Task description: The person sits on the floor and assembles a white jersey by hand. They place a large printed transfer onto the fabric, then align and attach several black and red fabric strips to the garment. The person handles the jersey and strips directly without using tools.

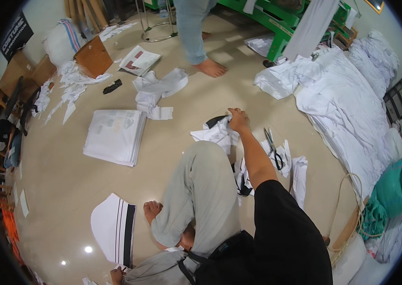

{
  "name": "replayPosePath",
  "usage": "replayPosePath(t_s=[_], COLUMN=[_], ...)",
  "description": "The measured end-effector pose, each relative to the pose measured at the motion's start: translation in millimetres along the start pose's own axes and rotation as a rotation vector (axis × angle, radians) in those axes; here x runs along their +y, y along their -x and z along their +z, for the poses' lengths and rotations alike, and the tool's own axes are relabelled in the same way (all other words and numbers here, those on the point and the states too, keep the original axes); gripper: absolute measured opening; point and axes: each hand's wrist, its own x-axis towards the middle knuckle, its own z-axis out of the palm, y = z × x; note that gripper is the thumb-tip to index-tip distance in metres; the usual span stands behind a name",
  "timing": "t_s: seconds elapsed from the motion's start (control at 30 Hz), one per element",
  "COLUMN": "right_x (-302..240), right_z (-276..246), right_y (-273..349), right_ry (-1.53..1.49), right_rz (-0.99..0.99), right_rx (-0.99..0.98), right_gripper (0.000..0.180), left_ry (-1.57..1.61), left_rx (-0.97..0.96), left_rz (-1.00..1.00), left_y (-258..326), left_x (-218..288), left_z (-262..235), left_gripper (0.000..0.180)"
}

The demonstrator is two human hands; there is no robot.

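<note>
My right hand (pixel 238 118) reaches forward past my raised knee, its fingers closed on the edge of a crumpled white cloth scrap (pixel 221 134). A black cloth piece (pixel 215 122) lies against that scrap. To the right, scissors (pixel 273 148) with black handles rest on more white scraps, blades pointing away from me. Partly seen at the lower edge, my left hand (pixel 117 274) is curled beside the bottom corner of a flat white cut cloth piece (pixel 111 228) with dark stripes. What its fingers pinch is too small to make out.
A stack of folded white cloth (pixel 114 135) sits ahead on the left. Another person's bare foot (pixel 212 67) stands farther off, near a green metal frame (pixel 279 35). Heaped white fabric (pixel 348 109) fills the right side, with a green bundle (pixel 398 185). Loose scraps (pixel 160 90) litter the tiles.
</note>
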Motion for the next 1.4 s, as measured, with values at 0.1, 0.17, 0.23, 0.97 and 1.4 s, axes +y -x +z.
replayPosePath(t_s=[0.1, 0.17, 0.23, 0.97, 1.4], right_x=[-4, 12, 0, -413, -468], right_z=[-5, -19, -34, -289, -177], right_y=[-19, -40, -50, 73, 252], right_ry=[0.144, 0.033, -0.236, -0.741, -0.977], right_rz=[0.063, 0.018, -0.067, -1.184, -1.339], right_rx=[-0.251, -0.286, -0.256, -0.968, -0.668], right_gripper=[0.02, 0.013, 0.01, 0.019, 0.02], left_ry=[0.18, 0.35, 0.324, 0.315, 0.323], left_rx=[0.138, 0.202, 0.318, 0.223, 0.633], left_rz=[-0.046, -0.07, 0.034, 1.058, 1.038], left_y=[8, 6, 14, 145, 222], left_x=[5, 34, 59, 563, 408], left_z=[2, 21, 13, -93, -133], left_gripper=[0.03, 0.03, 0.025, 0.018, 0.023])
